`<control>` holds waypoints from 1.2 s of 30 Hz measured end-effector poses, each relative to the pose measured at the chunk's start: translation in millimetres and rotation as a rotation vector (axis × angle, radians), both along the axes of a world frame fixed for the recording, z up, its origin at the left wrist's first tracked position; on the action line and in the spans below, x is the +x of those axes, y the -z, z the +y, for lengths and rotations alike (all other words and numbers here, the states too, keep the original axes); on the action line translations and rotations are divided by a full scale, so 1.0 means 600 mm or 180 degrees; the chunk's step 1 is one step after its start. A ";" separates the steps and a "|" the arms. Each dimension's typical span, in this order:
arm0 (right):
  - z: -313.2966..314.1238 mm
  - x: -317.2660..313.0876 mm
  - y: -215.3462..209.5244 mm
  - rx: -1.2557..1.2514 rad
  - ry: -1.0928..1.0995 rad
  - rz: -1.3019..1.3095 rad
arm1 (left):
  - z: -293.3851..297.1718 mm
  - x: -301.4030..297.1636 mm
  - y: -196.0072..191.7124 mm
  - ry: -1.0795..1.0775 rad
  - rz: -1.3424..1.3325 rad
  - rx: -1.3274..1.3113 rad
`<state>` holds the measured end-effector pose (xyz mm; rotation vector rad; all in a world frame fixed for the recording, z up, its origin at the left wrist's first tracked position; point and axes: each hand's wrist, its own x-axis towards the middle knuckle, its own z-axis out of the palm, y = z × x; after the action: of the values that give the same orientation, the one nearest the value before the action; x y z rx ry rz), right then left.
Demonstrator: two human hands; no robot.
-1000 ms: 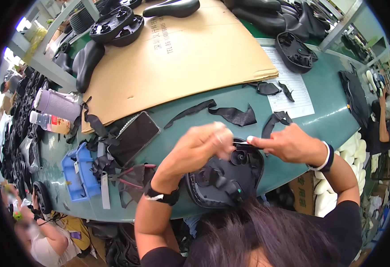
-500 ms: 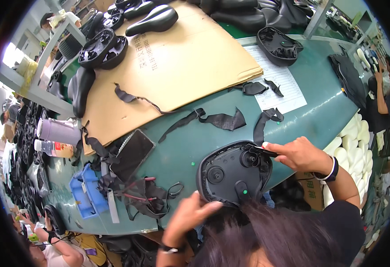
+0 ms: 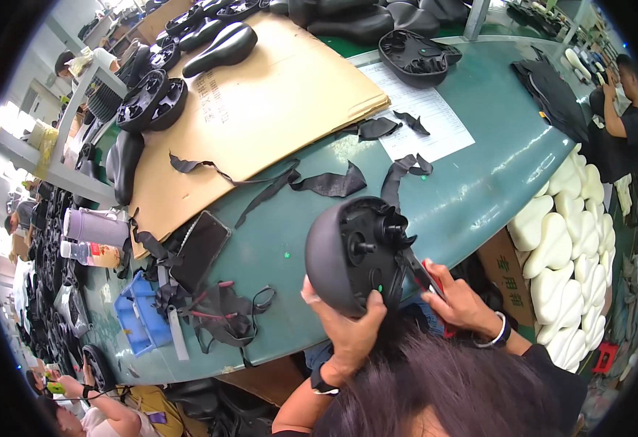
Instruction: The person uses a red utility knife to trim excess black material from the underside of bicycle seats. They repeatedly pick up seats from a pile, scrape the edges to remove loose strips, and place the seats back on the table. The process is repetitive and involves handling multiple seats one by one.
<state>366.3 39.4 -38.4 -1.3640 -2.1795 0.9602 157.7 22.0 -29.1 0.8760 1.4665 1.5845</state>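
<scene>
Tilted up on its side, a black bicycle saddle point(image 3: 328, 255) shows its underside with springs toward the right. My left hand point(image 3: 349, 328) grips its near edge, thumb on the underside and fingers round the outer shell. Closed round red-handled scissors point(image 3: 432, 280), my right hand point(image 3: 466, 306) holds the blades at the saddle's right rim. Whether the blades touch the cover edge I cannot make out. Black strips of cover material point(image 3: 330, 180) lie on the green table point(image 3: 261, 291) beyond the saddle.
A large cardboard sheet point(image 3: 275, 87) carries several saddles. Another upturned saddle point(image 3: 417, 62) rests on a paper sheet point(image 3: 443, 131). At left are a blue bin point(image 3: 140, 317), a bottle point(image 3: 89, 253) and a purple flask point(image 3: 95, 226). Pale foam pads point(image 3: 559, 247) are piled right; co-workers sit on both sides.
The saddle has been lifted and tipped onto its side. My left hand has taken hold of its near edge. My right hand has moved down and nearer with the scissors.
</scene>
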 end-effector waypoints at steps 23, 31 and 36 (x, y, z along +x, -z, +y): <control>0.138 -0.231 -0.125 -0.1043 -0.1189 0.2403 | 0.220 -0.194 -0.018 0.0275 -0.1170 -0.0211; 0.154 -0.148 -0.056 -0.1569 0.0277 0.2527 | 0.375 -0.564 -0.108 -0.0811 -0.1556 0.1145; 0.182 -0.188 -0.027 -0.2002 -0.0252 0.2777 | 0.238 -0.380 -0.115 0.1806 0.0065 0.0293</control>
<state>253.3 148.5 -22.1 -0.7972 -1.3099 1.9248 -70.3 164.6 39.8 1.2340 1.0341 1.2200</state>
